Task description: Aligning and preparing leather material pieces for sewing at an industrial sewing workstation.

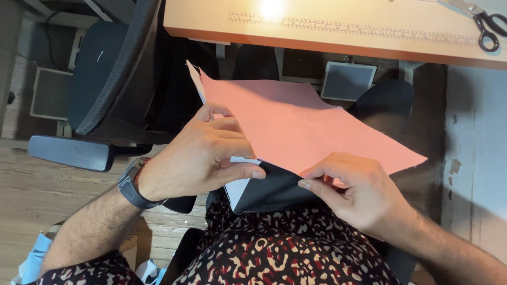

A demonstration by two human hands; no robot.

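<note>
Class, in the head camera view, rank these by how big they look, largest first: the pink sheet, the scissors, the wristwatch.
1. pink sheet, by far the largest.
2 and 3. wristwatch and scissors: similar in apparent size; the watch is nearer the camera, so unranked.

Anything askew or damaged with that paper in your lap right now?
Nothing torn or spilled. The pink paper sheet sits skewed over the dark fabric piece, pinched by the left hand and right hand.
</note>
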